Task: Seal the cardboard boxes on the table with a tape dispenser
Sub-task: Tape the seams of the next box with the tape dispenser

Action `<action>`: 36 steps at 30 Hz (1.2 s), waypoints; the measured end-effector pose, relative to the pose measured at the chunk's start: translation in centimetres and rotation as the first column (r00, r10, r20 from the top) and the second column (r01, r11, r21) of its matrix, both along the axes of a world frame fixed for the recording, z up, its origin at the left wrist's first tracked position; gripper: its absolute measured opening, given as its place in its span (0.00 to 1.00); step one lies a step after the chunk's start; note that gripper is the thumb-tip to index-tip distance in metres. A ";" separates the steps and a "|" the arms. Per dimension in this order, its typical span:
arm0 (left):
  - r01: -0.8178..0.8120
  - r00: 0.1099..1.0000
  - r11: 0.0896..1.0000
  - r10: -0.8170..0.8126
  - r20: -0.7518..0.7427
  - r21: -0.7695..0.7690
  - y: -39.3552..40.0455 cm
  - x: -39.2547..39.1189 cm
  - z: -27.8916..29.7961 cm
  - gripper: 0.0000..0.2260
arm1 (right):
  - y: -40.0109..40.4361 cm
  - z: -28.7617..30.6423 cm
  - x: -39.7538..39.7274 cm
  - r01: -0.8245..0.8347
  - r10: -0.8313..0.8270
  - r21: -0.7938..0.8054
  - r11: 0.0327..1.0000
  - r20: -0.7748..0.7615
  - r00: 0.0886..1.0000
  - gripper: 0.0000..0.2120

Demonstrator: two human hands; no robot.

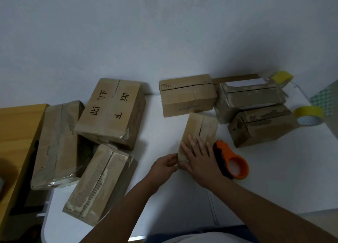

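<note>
Head view: a small cardboard box [199, 136] is seen near the middle of the white worktop [274, 178], seam up, long axis pointing away from the person. Right hand [203, 160] is laid flat on the box's near end, fingers straight and spread, pressing down. Left hand [164, 167] is curled at the box's near-left corner, thumb and fingers gripping the edge.

Orange tape dispenser [231, 162] is lying on the worktop just right of the small box, touching or nearly touching the right hand; not held.

Relative to the small box:
- plain box [186, 96] just behind it, seam split open
- pale box [250, 100] behind-right, white sheet showing on top
- printed box [259, 125] to the right
- yellow tape roll [309, 115] right of the printed box, touching it or just beside it; second yellow roll [281, 78] behind the pale box
- box with black handwritten characters [111, 113] to the left, resting on others in a pile
- long box [56, 144] far left, overhanging a wooden surface [16, 133]
- taped box [98, 184] near-left, at the worktop's front edge
</note>
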State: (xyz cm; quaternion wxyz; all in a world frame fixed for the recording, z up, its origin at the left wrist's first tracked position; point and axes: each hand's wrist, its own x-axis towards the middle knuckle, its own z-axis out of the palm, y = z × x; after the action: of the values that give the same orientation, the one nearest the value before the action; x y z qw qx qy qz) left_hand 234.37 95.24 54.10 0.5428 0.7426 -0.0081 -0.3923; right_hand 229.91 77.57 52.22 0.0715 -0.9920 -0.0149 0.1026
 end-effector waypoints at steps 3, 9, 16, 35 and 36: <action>0.053 0.997 0.999 -0.053 -0.058 -0.003 0.7 0.2 0.2 0.25 | 0.0 0.0 0.1 0.001 0.000 0.004 1.000 -0.019 1.000 0.32; -0.199 0.980 0.976 0.197 0.028 0.086 2.4 1.2 -0.2 0.19 | -2.1 2.7 1.8 0.201 -0.278 0.523 0.828 0.073 0.958 0.22; -0.153 0.981 0.982 0.137 0.140 0.113 2.6 3.1 0.9 0.14 | -3.4 3.9 2.3 0.490 -0.407 0.579 0.651 -0.279 0.870 0.30; -0.025 0.701 0.784 -0.428 0.570 0.620 3.4 3.3 1.7 0.30 | 4.1 5.5 1.9 0.596 -0.004 0.771 0.224 -0.610 0.792 0.28; -0.027 0.688 0.759 -0.458 0.563 0.651 3.0 3.1 1.4 0.31 | 3.8 5.5 1.9 0.584 -0.007 0.776 0.236 -0.600 0.800 0.28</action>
State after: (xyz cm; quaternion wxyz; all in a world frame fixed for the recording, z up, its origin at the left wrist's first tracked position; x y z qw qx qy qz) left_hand 237.50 98.26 55.55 0.1739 0.9601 -0.1764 -0.1296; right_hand 231.84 81.42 57.68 0.6581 -0.6764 0.1428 0.2984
